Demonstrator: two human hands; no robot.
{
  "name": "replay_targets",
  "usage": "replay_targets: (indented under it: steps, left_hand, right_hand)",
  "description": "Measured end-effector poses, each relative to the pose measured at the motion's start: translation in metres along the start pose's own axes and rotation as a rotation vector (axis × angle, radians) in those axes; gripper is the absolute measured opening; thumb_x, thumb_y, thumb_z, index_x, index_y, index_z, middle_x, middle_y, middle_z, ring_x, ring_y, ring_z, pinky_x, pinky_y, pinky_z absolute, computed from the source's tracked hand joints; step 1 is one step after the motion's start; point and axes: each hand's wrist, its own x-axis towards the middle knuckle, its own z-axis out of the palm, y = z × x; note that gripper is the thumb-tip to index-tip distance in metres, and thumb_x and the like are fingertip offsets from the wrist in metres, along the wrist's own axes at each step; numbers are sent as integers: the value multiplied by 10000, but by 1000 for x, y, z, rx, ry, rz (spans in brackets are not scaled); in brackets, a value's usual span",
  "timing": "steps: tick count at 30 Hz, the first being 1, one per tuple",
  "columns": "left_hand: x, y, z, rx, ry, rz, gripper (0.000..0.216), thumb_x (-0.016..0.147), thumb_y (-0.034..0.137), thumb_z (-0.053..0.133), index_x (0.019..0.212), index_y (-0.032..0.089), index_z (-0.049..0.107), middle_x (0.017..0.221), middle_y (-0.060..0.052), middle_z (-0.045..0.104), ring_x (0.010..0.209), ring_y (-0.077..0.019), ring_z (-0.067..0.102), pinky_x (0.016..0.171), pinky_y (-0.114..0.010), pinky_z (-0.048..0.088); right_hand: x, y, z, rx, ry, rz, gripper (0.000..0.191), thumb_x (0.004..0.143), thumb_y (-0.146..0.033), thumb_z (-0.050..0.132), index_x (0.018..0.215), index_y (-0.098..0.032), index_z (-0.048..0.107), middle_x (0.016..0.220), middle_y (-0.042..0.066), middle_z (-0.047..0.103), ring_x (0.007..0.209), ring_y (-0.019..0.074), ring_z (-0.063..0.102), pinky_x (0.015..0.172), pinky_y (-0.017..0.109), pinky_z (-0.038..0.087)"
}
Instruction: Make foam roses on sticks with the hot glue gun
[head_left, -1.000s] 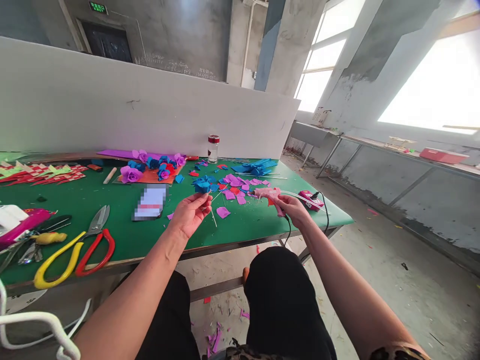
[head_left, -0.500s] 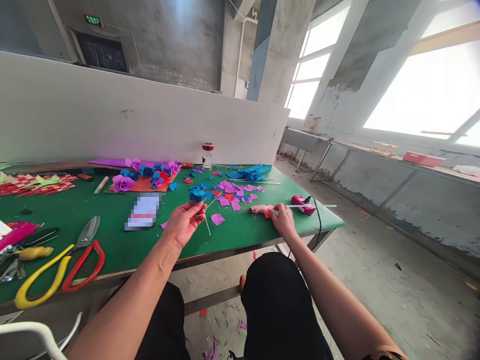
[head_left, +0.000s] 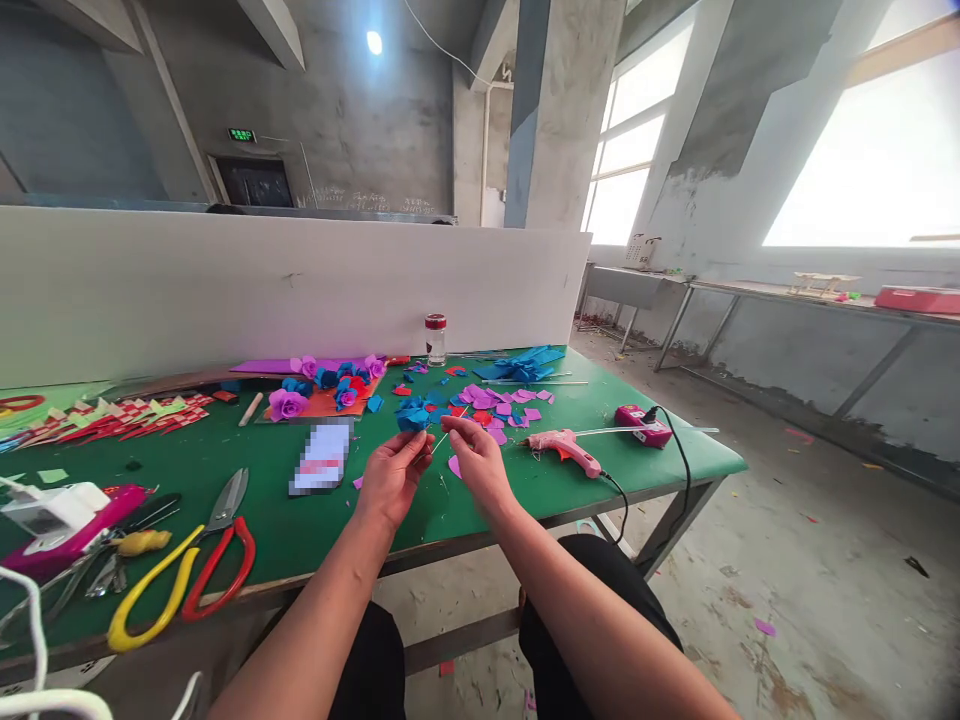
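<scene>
My left hand [head_left: 394, 478] pinches a blue paper flower [head_left: 412, 412] by its underside, above the green table. A thin white stick [head_left: 440, 442] slants out beside its fingertips. Close by on the right is my right hand [head_left: 480, 465], its fingers stretched toward the flower and slightly apart, with nothing visible in them. Whether its fingertips touch the stick I cannot make out. A pink glue gun [head_left: 559, 442] with a long glue stick in its back lies on the table, right of my right hand. Loose purple petals [head_left: 486, 400] and red and blue ones lie behind the hands.
Large scissors [head_left: 225, 505] with yellow and red handles lie at the left. Finished paper flowers [head_left: 289, 403], a phone [head_left: 322, 457] and a red-lidded jar [head_left: 436, 340] stand or lie farther back. A magenta power block [head_left: 643, 425] with a black cord is near the right edge.
My right hand has let go of the glue gun and moved left to beside the blue flower. The view has tilted up and turned slightly left.
</scene>
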Motion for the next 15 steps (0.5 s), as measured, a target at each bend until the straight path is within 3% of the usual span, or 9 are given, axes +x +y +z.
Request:
replay_targets:
  steps: [15]
  left_hand:
    - [-1,-8,7,42,-33,-9,305,466,200,942,687,124,745,676,-43,714,632,-107,626,622,-217,506]
  right_hand:
    - [-3,1,0,108,-8,45,282,807,-301,564,981,-198,760,1027,49,763,901,202,661,804,320,508]
